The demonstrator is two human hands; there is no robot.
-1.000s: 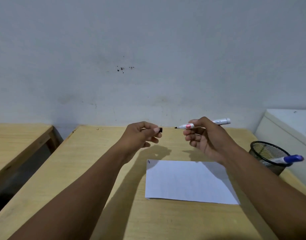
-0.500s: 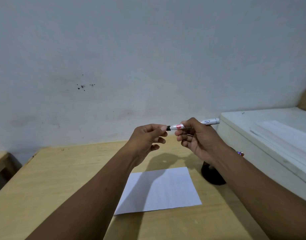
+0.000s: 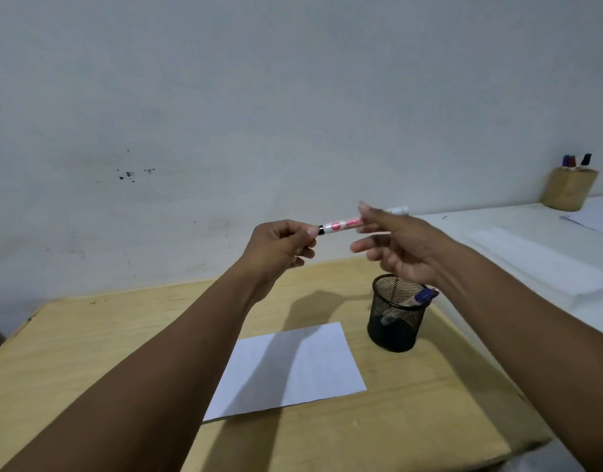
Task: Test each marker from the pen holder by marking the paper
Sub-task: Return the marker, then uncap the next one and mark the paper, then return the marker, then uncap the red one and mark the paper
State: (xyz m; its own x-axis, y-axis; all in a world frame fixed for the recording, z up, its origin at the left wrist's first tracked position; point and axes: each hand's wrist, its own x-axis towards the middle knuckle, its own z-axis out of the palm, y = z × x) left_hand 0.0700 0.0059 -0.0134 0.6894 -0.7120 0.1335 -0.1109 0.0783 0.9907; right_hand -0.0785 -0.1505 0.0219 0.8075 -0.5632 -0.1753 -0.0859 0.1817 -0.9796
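Holder (image 3: 394,315) stands on the desk (image 3: 88,352) just right of the paper (image 3: 293,369), below and near your R hand (image 3: 400,248), blue marker (image 3: 421,298) leaning in it. Held marker (image 3: 342,225) lies roughly level, long axis L-R, well above the paper. L hand (image 3: 279,248) pinches shut on its capped end; R hand fingers loose and spread, blurred, so can't tell if they grip the barrel — R is the one nearer the holder for the drop, imo.

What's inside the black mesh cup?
Inside the black mesh cup leans one marker with a blue cap. Its lower end shows dimly through the mesh; whatever lies at the dark bottom is hidden.
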